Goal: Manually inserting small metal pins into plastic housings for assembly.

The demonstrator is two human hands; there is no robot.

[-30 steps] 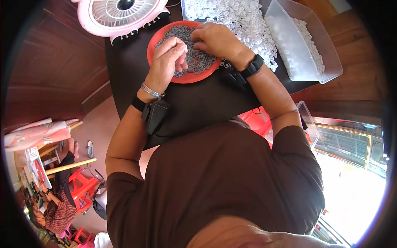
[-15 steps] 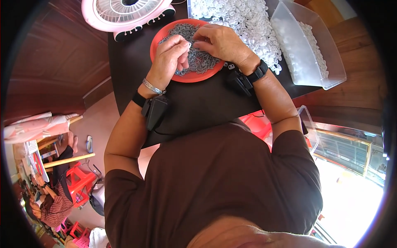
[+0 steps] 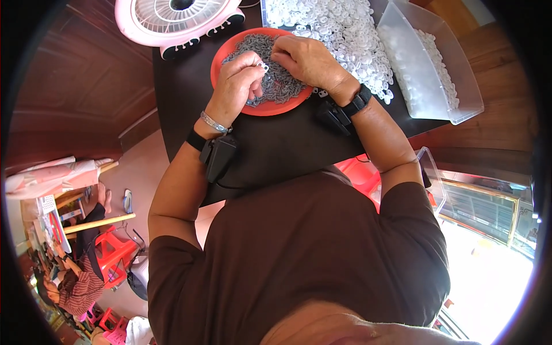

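Observation:
My left hand (image 3: 240, 81) is closed, thumb and finger pinching a small white plastic piece with holes (image 3: 263, 66). It hovers over the left part of a round orange-red plate (image 3: 217, 57). A heap of small grey screw-like pieces (image 3: 282, 86) fills the plate. At the plate's right side, my right hand (image 3: 313, 60) has its fingers bent down toward the heap. The thumb and forefinger come together there; what lies between them, if anything, is too small to make out.
White two-holed plastic pieces (image 3: 345, 43) lie in a large pile beyond the plate. A translucent bin (image 3: 411, 75) with more stands at the right. A pink fan (image 3: 178, 40) is at the far left of the black table (image 3: 264, 149). Another person (image 3: 80, 290) sits at lower left.
The white piece in my left hand has turned and shows more of its holes. My right hand has shifted only slightly above the heap.

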